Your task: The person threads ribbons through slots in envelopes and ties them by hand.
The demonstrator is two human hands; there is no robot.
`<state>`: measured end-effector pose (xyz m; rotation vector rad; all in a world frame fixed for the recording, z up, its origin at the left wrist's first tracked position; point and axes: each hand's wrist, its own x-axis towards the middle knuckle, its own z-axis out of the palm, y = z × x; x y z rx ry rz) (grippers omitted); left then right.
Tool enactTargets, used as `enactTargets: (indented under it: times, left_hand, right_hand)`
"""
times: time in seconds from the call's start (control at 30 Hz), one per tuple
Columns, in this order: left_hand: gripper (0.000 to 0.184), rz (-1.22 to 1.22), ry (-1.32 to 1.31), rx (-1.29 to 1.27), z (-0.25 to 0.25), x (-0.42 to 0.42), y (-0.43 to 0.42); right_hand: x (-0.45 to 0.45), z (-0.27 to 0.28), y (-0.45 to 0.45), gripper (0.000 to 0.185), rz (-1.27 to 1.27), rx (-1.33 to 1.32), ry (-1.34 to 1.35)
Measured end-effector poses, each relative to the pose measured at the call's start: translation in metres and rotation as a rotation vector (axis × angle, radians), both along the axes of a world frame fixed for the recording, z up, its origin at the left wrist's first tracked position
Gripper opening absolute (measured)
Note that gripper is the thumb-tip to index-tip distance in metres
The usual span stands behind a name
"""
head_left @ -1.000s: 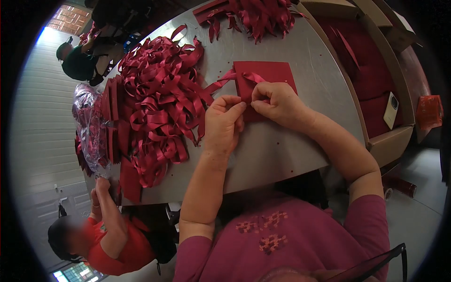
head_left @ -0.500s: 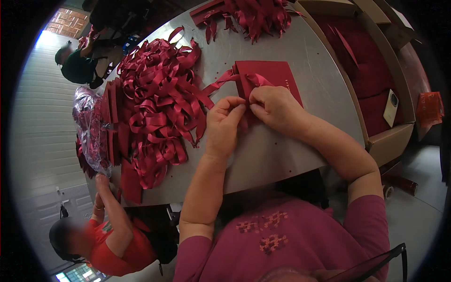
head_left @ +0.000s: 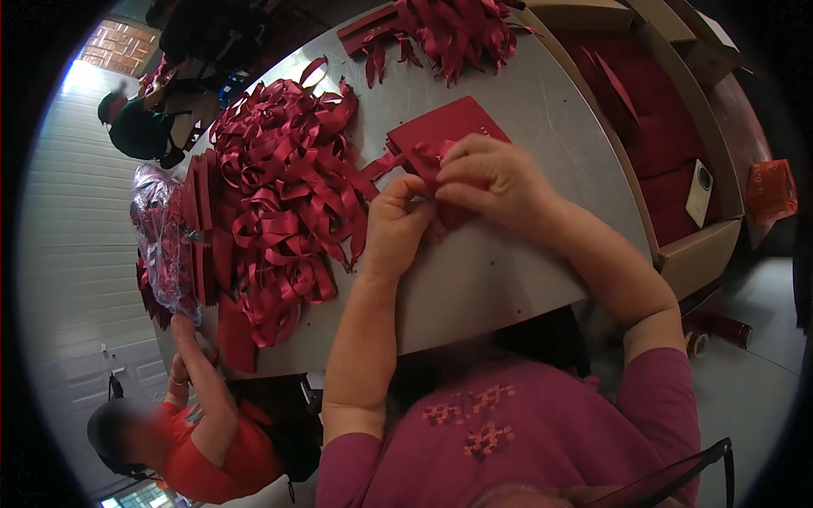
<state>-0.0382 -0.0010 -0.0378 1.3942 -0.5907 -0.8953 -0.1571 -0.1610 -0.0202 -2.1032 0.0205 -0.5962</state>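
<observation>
A flat dark-red paper piece (head_left: 457,118), like a folded gift bag with small light print, lies tilted on the metal table in front of me. A shiny red ribbon (head_left: 384,166) runs out from its near-left side toward the pile. My left hand (head_left: 396,224) is closed at the paper's near-left corner, thumb and forefinger pinched together on the ribbon. Close beside it, my right hand (head_left: 500,182) also pinches the ribbon, partly covering the paper. The exact ends between the fingertips are hidden.
A large heap of red ribbons (head_left: 284,203) lies at the left, with stacked red paper pieces (head_left: 201,190) and a plastic-wrapped bundle (head_left: 161,229) beyond. More ribbons (head_left: 453,38) lie at the back. A cardboard box (head_left: 699,258) holding a phone (head_left: 699,193) is at right. A co-worker in red (head_left: 212,449) works at left.
The red paper piece has turned and shifted left. My right hand has risen and rotated, its fingers now meeting my left fingertips at the ribbon.
</observation>
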Motion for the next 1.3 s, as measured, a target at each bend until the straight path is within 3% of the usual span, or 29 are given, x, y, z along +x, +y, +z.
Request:
enactTargets:
  times: [0.07,0.1,0.17,0.2,0.27,0.3,0.37,0.5,0.57,0.6,0.67,0.7,0.77,0.87,1.0,1.13,1.2,1.3]
  left_hand:
    - [0.018,-0.001,-0.003,-0.005,-0.002,0.002,0.000]
    - [0.020,0.001,-0.008,-0.005,-0.003,0.003,0.000]
    - [0.021,-0.009,-0.047,0.021,-0.003,0.003,0.000]
    - [0.022,-0.015,-0.086,0.051,-0.002,0.003,0.001]
    - [0.022,-0.027,-0.080,0.054,-0.001,0.002,0.001]
    - [0.022,-0.034,-0.073,0.060,-0.001,0.001,0.001]
    - [0.021,-0.042,-0.069,0.073,-0.002,0.002,0.001]
    - [0.017,-0.074,-0.025,0.061,-0.004,0.000,0.003]
    - [0.016,-0.099,-0.053,0.081,-0.004,0.000,0.001]
    - [0.015,-0.129,-0.078,0.102,-0.004,0.000,0.001]
    - [0.014,-0.143,-0.109,0.107,-0.006,0.000,0.001]
    - [0.013,-0.163,-0.139,0.113,-0.006,0.000,0.001]
    - [0.011,-0.174,-0.164,0.132,-0.005,0.000,0.001]
    - [0.010,-0.185,-0.225,0.153,0.004,-0.004,-0.002]
    - [0.009,-0.188,-0.277,0.167,0.000,-0.003,-0.001]
    - [0.006,-0.258,-0.353,0.232,-0.004,0.009,0.009]
    - [0.003,-0.108,-0.028,0.156,0.005,0.004,0.018]
    - [0.004,0.003,-0.250,0.369,0.018,0.005,0.029]
  right_hand:
    - [0.002,0.019,-0.016,0.013,-0.236,0.140,-0.291]
    - [0.000,0.021,-0.025,0.013,-0.236,0.137,-0.289]
    - [-0.006,0.022,-0.046,0.019,-0.368,0.192,-0.023]
    - [-0.004,0.022,-0.052,0.019,-0.372,0.191,-0.026]
    - [-0.002,0.018,-0.060,0.028,-0.303,0.077,0.532]
    - [-0.003,0.011,-0.058,0.028,-0.304,0.076,0.533]
    - [-0.004,-0.010,-0.049,0.027,-0.309,-0.190,0.306]
    - [0.005,-0.020,-0.049,0.026,-0.259,-0.242,0.266]
    - [0.010,-0.009,-0.041,0.017,-0.336,0.133,0.337]
    - [0.012,-0.010,-0.038,0.017,-0.332,0.131,0.335]
    - [0.016,-0.014,-0.033,0.010,0.050,1.216,0.199]
    - [0.016,-0.012,-0.031,0.010,0.049,1.216,0.196]
    - [0.014,-0.006,-0.028,0.009,0.006,1.583,0.204]
    - [0.023,-0.033,-0.044,0.009,0.078,1.715,0.098]
    - [0.022,-0.027,-0.046,0.009,0.104,1.668,0.134]
    - [0.023,-0.038,-0.056,0.008,0.241,1.799,0.151]
    - [0.023,-0.039,-0.055,0.008,0.283,1.798,0.144]
    - [0.021,-0.036,-0.049,0.010,0.209,1.681,0.144]
